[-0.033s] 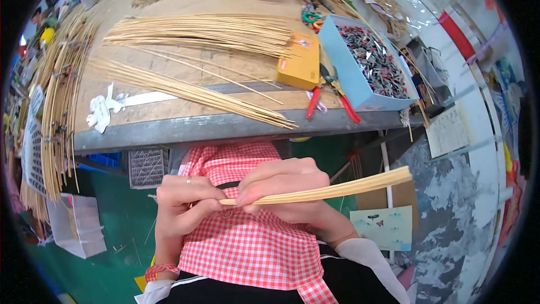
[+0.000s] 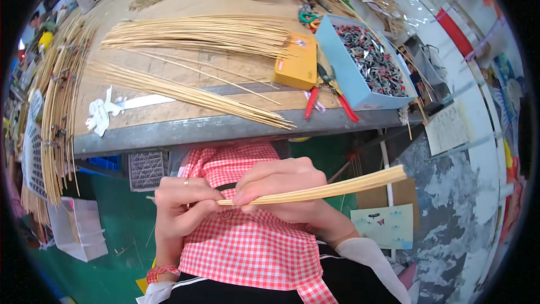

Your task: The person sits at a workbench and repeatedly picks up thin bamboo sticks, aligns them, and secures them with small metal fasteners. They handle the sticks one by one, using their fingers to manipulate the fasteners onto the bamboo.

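Observation:
In front of my checked apron, both hands pinch a flat bundle of thin pale strips, bamboo by the look of it. My left hand is closed on its narrow left end, thumb and bent fingers together. Close beside it, my right hand grips the bundle with the thumb in front and the fingers folded over. From there the strips run out to the right, spreading slightly and curving upward to a loose end. My palms hide part of the bundle. A small tip shows left of my left hand.
On the workbench lie a large pile of sticks, a smaller row of sticks, red-handled pliers, a yellow box and a blue box of small clips. More sticks hang at the left, above a white bin.
The free right end of the bundle sits slightly further left. My hands keep the same grip and have barely shifted.

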Demonstrator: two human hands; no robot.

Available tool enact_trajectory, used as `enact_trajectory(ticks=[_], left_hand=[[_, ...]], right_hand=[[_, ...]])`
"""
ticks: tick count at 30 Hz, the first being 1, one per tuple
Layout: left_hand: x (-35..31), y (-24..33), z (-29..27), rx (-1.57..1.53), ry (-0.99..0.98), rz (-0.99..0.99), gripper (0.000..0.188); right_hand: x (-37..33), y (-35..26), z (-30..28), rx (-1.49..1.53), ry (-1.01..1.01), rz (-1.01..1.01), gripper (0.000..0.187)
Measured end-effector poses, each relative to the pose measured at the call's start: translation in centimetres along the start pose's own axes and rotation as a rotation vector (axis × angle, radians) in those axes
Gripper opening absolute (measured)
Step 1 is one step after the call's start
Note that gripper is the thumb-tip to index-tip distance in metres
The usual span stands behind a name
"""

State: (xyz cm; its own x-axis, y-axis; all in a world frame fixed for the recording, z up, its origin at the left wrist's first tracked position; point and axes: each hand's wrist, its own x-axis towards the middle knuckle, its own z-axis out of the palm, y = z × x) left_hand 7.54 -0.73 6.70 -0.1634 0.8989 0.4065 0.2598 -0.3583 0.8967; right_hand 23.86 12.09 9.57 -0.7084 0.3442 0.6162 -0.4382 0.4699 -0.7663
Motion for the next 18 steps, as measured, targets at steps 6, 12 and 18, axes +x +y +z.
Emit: enact_trajectory(ticks=[6,12,18], left_hand=[[-0.5,-1.2,-0.5,-0.019,0.210,0.012,0.018],[-0.6,-2.0,-2.1,0.085,0.316,0.041,0.026],[-0.4,-1.8,-1.7,0.133,0.343,0.024,0.019]], right_hand=[[1.3,1.9,-6.9,-0.194,0.140,-0.050,0.013],[0.5,6.9,-26.5,-1.468,0.379,0.542,0.020],[-1.7,10.0,-31.7,-1.155,0.054,0.829,0.022]])
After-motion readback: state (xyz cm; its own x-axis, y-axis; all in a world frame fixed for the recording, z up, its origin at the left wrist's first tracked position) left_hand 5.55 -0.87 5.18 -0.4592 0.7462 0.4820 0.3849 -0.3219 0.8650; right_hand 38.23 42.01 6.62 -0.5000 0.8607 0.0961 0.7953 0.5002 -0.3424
